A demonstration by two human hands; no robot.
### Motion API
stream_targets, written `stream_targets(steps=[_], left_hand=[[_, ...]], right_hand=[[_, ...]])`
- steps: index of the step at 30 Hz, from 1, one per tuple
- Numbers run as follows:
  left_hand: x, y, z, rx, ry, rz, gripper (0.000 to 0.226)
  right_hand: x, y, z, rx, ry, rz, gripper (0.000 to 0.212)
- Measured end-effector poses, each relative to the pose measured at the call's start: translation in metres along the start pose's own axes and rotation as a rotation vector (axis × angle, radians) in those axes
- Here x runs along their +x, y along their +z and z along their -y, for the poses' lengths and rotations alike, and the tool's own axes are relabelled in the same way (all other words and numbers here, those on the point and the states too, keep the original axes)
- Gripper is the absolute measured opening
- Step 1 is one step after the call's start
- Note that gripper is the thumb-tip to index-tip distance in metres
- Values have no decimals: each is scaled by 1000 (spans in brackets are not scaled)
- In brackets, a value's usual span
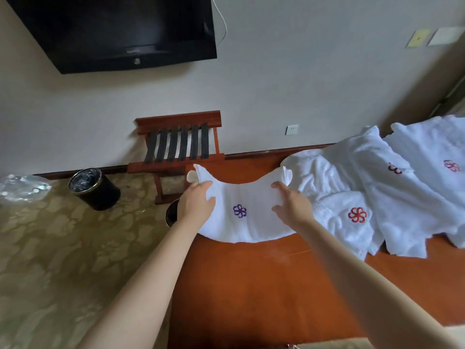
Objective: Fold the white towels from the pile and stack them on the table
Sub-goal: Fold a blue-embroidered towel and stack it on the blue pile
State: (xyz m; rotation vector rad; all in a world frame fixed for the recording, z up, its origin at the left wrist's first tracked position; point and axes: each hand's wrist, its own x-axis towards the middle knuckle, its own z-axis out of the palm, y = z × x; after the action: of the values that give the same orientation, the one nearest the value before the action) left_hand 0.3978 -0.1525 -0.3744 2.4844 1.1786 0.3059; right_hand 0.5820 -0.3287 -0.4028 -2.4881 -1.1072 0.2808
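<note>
We hold one towel (pixel 241 222) stretched between both hands above the far left part of the table (pixel 251 285). The left hand (pixel 197 201) grasps its left end and the right hand (pixel 293 204) grasps its right end, probably to line up the layers showing at each end before the next fold. Its middle sags. The pile (pixel 377 185) lies on the table's right side, which leaves room for folding. We count four flower marks: one on the held towel and three on the pile. We cannot tell how many towels the pile holds. On the floor stand a black bin (pixel 94 188) and a second bin (pixel 172 212), half hidden.
</note>
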Motion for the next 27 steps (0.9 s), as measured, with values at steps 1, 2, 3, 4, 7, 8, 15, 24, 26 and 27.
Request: stream_targets(steps=[1,2,3,4,7,8,15,24,26,27], left_hand=[[-1,1,-2,-20,22,-12,43],[-2,2,-6,-38,50,-23,43],[-4,3,-12,-53,74,-32,43],[-4,3,-20,-72,84,-40,43],[-14,5,-48,-119,102,-47,43],[-18,5,-58,-120,122,-48,43],[-32,10,-137,-90,154,-121,43],[-24,10,-254,-94,249,-182,43],[-15,18,-282,-130,309,-209,42],[-10,24,-296,-150,338,-212,42]], right_hand=[[-7,-8,1,-10,10,-37,58],[-15,-16,1,-24,8,-74,58],[-22,-25,0,-39,1,-106,58],[-27,-33,-1,-50,-3,-126,58],[-41,-60,-7,-81,-8,-171,58],[-44,-68,-12,-91,-15,-194,58],[-49,-120,-65,-67,-102,-255,56],[-43,-205,-142,-36,-153,-396,53],[-43,-221,-161,-54,-129,-462,53],[-44,-227,-172,-62,-104,-495,53]])
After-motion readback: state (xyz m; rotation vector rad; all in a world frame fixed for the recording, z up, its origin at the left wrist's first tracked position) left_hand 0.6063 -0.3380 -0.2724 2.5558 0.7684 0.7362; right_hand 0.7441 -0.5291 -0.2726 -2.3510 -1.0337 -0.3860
